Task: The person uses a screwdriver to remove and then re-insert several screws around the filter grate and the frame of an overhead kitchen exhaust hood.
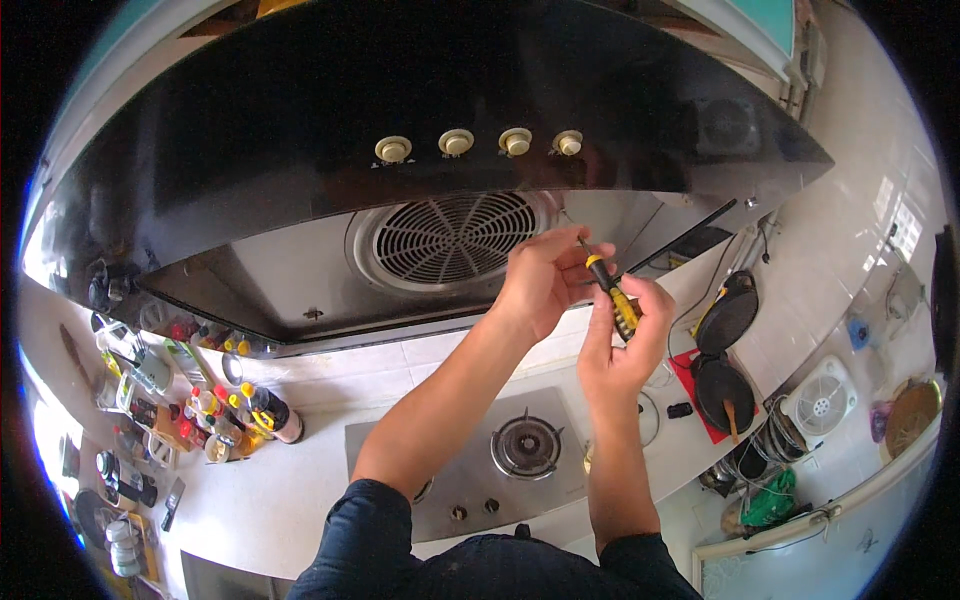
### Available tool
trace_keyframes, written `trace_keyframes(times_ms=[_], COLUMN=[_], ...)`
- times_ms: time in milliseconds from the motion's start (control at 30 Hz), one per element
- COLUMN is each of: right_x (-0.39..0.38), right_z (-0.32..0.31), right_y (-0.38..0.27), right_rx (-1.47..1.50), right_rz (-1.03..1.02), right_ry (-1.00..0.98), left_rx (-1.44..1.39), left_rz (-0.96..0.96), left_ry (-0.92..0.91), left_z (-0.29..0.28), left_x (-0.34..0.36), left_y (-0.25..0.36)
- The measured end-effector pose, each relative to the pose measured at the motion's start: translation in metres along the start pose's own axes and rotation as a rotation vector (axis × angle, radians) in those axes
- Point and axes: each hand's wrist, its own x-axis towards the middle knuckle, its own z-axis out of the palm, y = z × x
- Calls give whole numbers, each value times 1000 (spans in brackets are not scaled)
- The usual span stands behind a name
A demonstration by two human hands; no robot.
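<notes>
A screwdriver (613, 292) with a yellow and black handle points up and to the left, beneath the front edge of a black range hood (300, 130). My right hand (630, 345) is closed round its handle. At the shaft end, my left hand (540, 285) has its fingers curled in and closed on the screwdriver; the tip is partly hidden there. Just left of my hands is the hood's round black fan grille (455, 240), set in the pale underside.
Below lies a steel gas stove (460, 430) with a round burner (526, 446). Bottles (265, 410) crowd the left counter. To the right are an open black pan (722, 390) on a red mat, a white fan (820, 398) and a green bag (770, 497). Four-sided hood edges hang close overhead.
</notes>
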Motion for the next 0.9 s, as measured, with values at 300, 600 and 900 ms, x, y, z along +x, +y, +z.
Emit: trace_keyframes(times_ms=[300, 600, 900], right_x=[-5, -3, -4], right_z=[1, 0, 1], right_y=[3, -4, -9], right_rx=[9, 13, 43], right_rz=[33, 48, 136], right_ry=[53, 10, 5], left_rx=[-195, -278, -313], left_rz=[90, 115, 104], left_ry=[110, 79, 99], left_z=[-3, 3, 2], left_x=[7, 13, 20], left_y=[3, 2, 0])
